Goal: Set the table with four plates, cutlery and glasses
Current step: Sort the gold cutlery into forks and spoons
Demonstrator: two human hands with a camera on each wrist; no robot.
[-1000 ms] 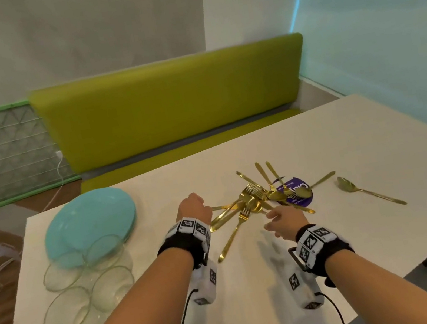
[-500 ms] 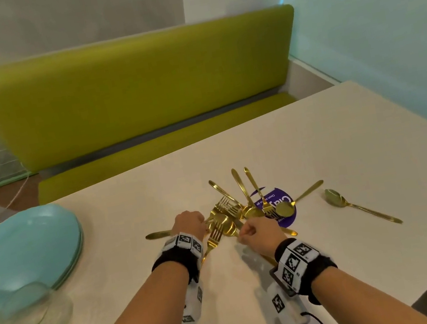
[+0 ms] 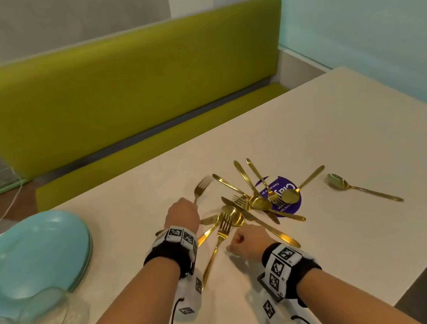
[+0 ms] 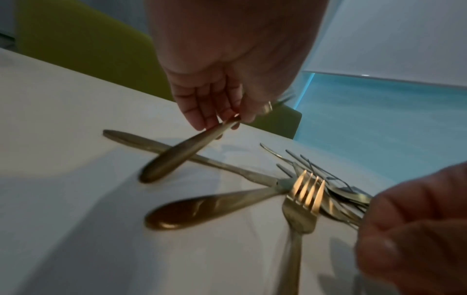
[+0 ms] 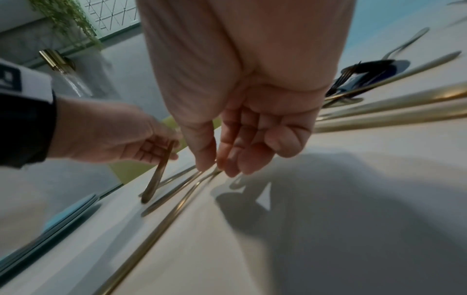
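Observation:
A pile of gold cutlery [image 3: 254, 203] lies mid-table, partly over a purple sticker [image 3: 287, 191]. My left hand [image 3: 184, 212] grips a gold fork [image 3: 201, 186] by its handle [image 4: 177, 153], tines pointing away, handle end touching the table. My right hand [image 3: 241, 239] is curled just right of a second fork [image 3: 223, 230]; in the right wrist view its thumb and fingers [image 5: 217, 167] pinch that fork near the neck. A stack of teal plates [image 3: 29, 257] sits at the left, with clear glasses [image 3: 34, 316] in front of it.
A lone gold spoon [image 3: 359, 187] lies right of the pile. The white table [image 3: 342, 124] has its front edge close to my right forearm. A green bench [image 3: 123, 92] runs along the far side, with a blue wall on the right.
My left hand has picked one fork out of the pile and tilted its tines up and away. My right hand drew back toward me onto the near fork. The view shifted left slightly.

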